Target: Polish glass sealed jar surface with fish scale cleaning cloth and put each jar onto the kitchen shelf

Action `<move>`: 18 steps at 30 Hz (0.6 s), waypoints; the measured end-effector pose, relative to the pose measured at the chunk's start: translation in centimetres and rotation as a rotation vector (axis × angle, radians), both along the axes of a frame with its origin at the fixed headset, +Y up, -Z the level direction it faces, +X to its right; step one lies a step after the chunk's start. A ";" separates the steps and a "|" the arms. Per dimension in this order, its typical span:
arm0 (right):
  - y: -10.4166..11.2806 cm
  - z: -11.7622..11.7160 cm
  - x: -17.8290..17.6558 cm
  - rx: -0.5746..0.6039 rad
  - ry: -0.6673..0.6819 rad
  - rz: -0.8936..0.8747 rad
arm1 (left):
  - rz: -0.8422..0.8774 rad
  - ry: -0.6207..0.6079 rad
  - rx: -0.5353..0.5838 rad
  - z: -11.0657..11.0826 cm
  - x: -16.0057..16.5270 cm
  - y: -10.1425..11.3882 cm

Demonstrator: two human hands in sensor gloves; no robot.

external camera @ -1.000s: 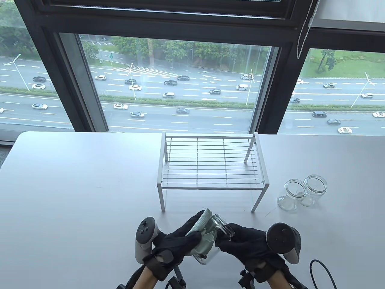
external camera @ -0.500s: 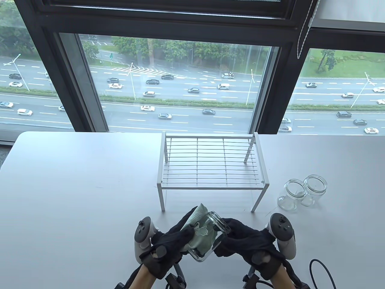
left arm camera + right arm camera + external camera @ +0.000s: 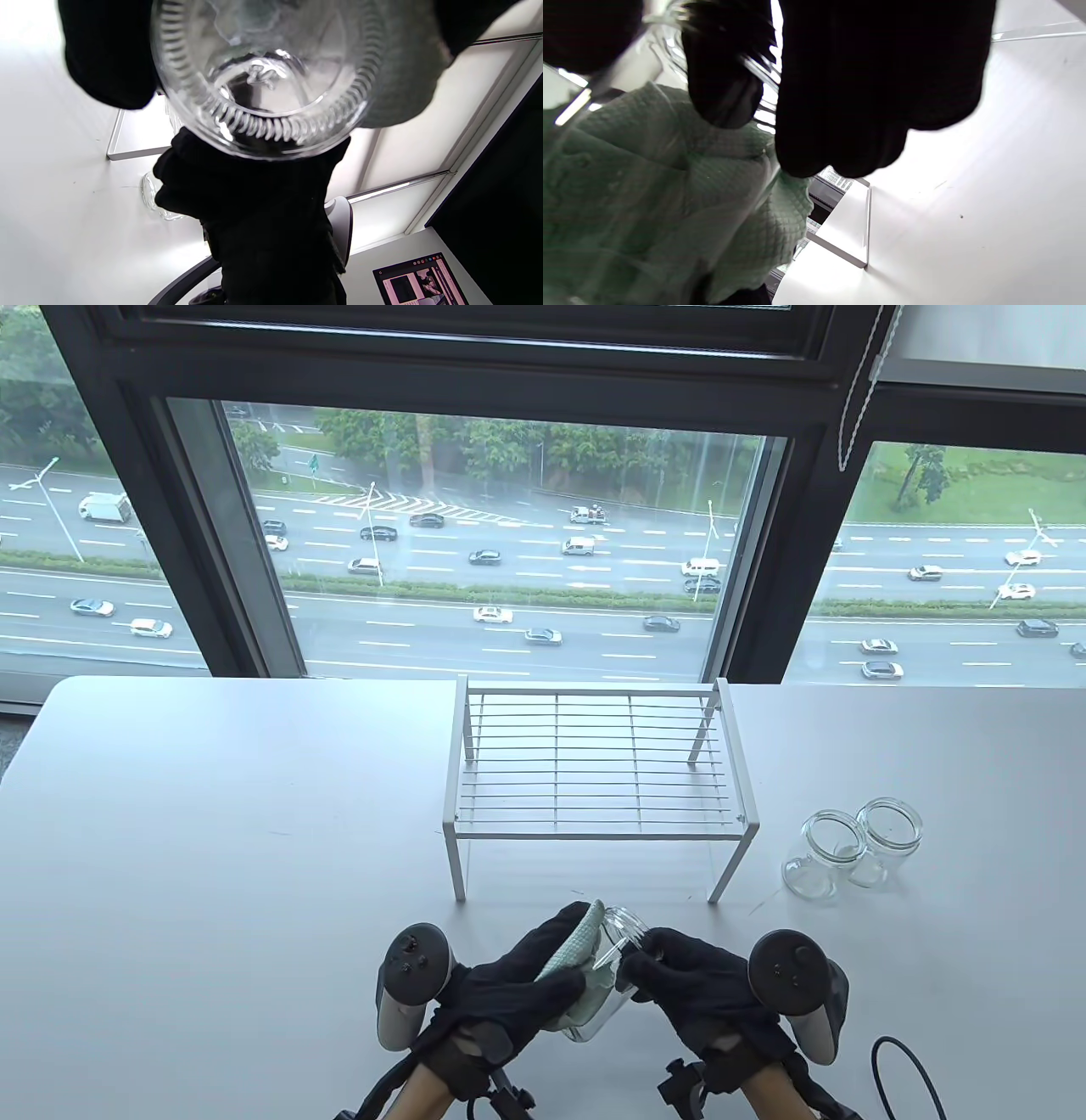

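Observation:
A clear glass jar point(image 3: 612, 976) is held tilted above the table's near edge, its mouth pointing up and away. My left hand point(image 3: 543, 976) wraps a pale green cleaning cloth point(image 3: 570, 960) round the jar's left side. My right hand point(image 3: 670, 976) grips the jar's neck from the right. The left wrist view looks at the jar's ribbed base point(image 3: 267, 84) with the cloth point(image 3: 403, 84) beside it. In the right wrist view the cloth point(image 3: 649, 190) shows through the glass under my fingers point(image 3: 874, 93). The white wire shelf point(image 3: 594, 780) stands bare just beyond the hands.
Two more open glass jars point(image 3: 819, 855) point(image 3: 884, 831) stand on the table right of the shelf. A black cable point(image 3: 904, 1073) loops at the near right edge. A large window lies behind the table's point(image 3: 212, 831) far edge.
The jar has been turned and tipped more upright between the hands. The left hand's cloth slid along its side and the right hand rolled over the neck.

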State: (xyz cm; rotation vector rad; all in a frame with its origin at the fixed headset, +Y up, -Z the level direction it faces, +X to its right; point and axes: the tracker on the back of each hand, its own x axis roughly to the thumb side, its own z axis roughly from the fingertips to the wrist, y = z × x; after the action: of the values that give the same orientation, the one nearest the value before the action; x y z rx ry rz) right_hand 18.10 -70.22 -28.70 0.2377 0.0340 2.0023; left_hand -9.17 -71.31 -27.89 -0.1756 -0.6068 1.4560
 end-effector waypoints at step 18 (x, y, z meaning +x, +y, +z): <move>-1.5 0.1 -0.6 -0.367 0.179 -0.321 | -0.161 0.270 0.425 1.6 -0.2 2.8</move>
State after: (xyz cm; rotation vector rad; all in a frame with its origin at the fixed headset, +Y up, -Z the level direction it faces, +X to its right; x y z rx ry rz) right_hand 17.47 -71.72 -28.61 0.1719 0.4465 1.6162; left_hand -9.33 -68.47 -26.29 0.2956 -0.6487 1.1414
